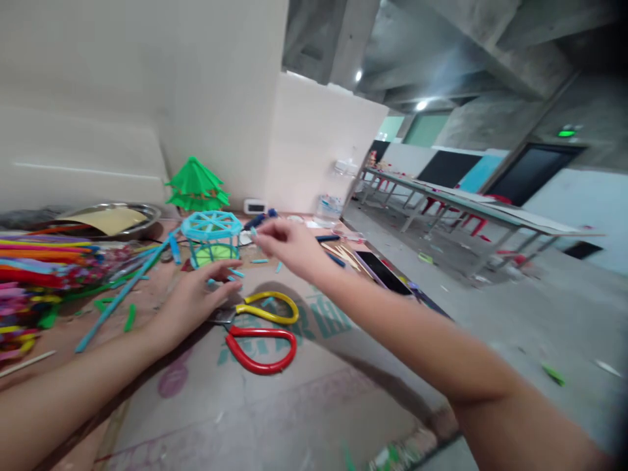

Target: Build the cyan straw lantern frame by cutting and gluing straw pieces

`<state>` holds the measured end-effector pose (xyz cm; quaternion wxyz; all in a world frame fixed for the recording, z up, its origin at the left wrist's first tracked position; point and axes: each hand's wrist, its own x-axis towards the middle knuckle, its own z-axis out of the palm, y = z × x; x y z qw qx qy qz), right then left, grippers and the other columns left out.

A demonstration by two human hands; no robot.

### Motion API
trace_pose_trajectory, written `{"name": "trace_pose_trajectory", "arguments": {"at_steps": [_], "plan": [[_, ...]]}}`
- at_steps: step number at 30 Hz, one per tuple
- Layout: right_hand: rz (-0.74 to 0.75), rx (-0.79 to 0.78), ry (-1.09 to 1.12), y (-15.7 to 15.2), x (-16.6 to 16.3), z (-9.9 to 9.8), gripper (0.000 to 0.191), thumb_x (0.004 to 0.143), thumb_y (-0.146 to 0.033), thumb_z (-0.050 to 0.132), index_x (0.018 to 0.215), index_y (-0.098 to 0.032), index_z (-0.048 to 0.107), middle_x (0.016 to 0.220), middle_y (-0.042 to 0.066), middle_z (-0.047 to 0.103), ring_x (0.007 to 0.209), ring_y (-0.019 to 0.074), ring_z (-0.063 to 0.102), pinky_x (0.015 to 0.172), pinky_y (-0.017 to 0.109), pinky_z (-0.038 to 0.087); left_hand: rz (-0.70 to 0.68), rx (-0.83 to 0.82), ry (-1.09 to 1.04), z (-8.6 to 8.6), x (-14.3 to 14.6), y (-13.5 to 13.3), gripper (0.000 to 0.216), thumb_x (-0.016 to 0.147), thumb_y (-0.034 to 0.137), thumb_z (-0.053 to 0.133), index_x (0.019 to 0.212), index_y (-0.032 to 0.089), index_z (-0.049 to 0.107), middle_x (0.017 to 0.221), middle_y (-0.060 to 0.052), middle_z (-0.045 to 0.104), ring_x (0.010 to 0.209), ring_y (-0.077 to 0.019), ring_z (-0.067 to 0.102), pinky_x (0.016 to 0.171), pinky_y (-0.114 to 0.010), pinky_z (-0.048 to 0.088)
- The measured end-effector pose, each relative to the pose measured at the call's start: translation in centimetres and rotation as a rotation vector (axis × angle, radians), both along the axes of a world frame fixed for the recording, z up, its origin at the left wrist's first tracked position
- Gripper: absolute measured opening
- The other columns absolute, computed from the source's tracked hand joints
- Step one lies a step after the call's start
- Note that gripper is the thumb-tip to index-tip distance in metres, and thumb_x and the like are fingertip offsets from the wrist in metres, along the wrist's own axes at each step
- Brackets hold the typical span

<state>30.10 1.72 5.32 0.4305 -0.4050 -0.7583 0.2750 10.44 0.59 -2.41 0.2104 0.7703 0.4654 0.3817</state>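
My right hand (283, 243) is raised over the far part of the work surface, its thumb and fingers pinched on a small blue piece (254, 231). My left hand (203, 291) rests low over the board, thumb and fingers apart, with short blue pieces (236, 273) around its fingertips. Just beyond it stands a light-blue openwork frame (212, 224) with a spoked top and a green base. Scissors with one yellow and one red handle (262, 351) lie beside my left hand, blades partly hidden under it. A green tiered roof model (197, 186) stands behind the frame.
Bundles of colourful fuzzy sticks (44, 261) and a metal bowl (142, 219) crowd the left. A phone (383, 271), wooden sticks (343, 254) and a plastic bottle (331, 196) are at the right. White panels (220, 98) wall off the back; a long table (456, 199) stands beyond.
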Motion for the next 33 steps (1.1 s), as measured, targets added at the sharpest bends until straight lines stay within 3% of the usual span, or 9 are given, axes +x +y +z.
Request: {"name": "trace_pose_trajectory", "arguments": {"at_steps": [4,8,12,18,24,28,33], "plan": [[-0.001,-0.155,0.019,0.7,-1.1,-5.4,0.012,0.079,-0.026,0.059,0.079,-0.015,0.064,0.062,-0.003,0.058,0.057,0.0098,0.053,0.055,0.022,0.042,-0.031,-0.020,-0.088,0.1,0.1,0.0,0.039,0.087,0.032,0.051,0.124,0.022,0.056,0.094,-0.004,0.069,0.081,-0.0184,0.064,0.070,-0.026,0.050],[0.009,-0.246,0.117,1.3,-1.9,-7.7,0.012,0.077,-0.028,0.060,0.079,-0.016,0.061,0.070,0.000,0.063,0.062,0.0118,0.058,0.059,0.024,0.047,-0.039,-0.027,-0.137,-0.4,0.1,0.4,0.040,0.088,0.028,0.052,0.127,0.022,0.053,0.093,-0.004,0.069,0.083,-0.0173,0.064,0.076,-0.028,0.050],[0.030,-0.455,0.242,1.0,-1.9,-7.9,0.016,0.077,-0.032,0.060,0.083,-0.019,0.054,0.066,-0.003,0.063,0.058,0.0129,0.061,0.059,0.027,0.052,-0.043,-0.032,-0.147,-0.7,0.2,0.4,0.040,0.087,0.028,0.055,0.126,0.022,0.053,0.093,-0.002,0.068,0.086,-0.0162,0.063,0.082,-0.028,0.048],[0.084,-0.466,0.255,0.3,-2.2,-7.9,0.015,0.076,-0.028,0.061,0.087,-0.020,0.055,0.069,-0.003,0.066,0.063,0.0137,0.066,0.065,0.027,0.054,-0.036,0.058,-0.100,-1.0,0.3,0.4,0.040,0.086,0.029,0.057,0.125,0.023,0.054,0.101,-0.004,0.066,0.095,-0.0180,0.061,0.087,-0.031,0.046],[0.132,-0.605,0.357,-0.1,-2.6,-7.1,0.022,0.071,-0.034,0.069,0.085,-0.018,0.062,0.075,0.000,0.069,0.065,0.0130,0.067,0.070,0.027,0.055,-0.040,0.124,-0.120,-0.9,0.2,0.3,0.038,0.085,0.033,0.061,0.121,0.024,0.057,0.106,-0.006,0.066,0.101,-0.0208,0.058,0.093,-0.035,0.043],[0.129,-0.694,0.415,-0.3,-2.5,-7.0,0.035,0.063,-0.043,0.076,0.082,-0.016,0.063,0.076,0.001,0.069,0.059,0.0114,0.066,0.067,0.027,0.056,0.004,0.107,-0.166,-0.5,0.2,0.3,0.027,0.080,0.031,0.066,0.105,0.021,0.065,0.097,-0.005,0.066,0.096,-0.0206,0.059,0.089,-0.033,0.045],[0.139,-0.671,0.408,-0.4,-2.4,-7.3,0.038,0.065,-0.045,0.075,0.083,-0.016,0.060,0.071,0.001,0.068,0.061,0.0112,0.066,0.065,0.025,0.055,0.000,0.028,-0.227,-0.1,0.3,0.6,0.009,0.080,0.026,0.065,0.082,0.019,0.070,0.087,-0.004,0.068,0.088,-0.0182,0.062,0.083,-0.029,0.046]]}}
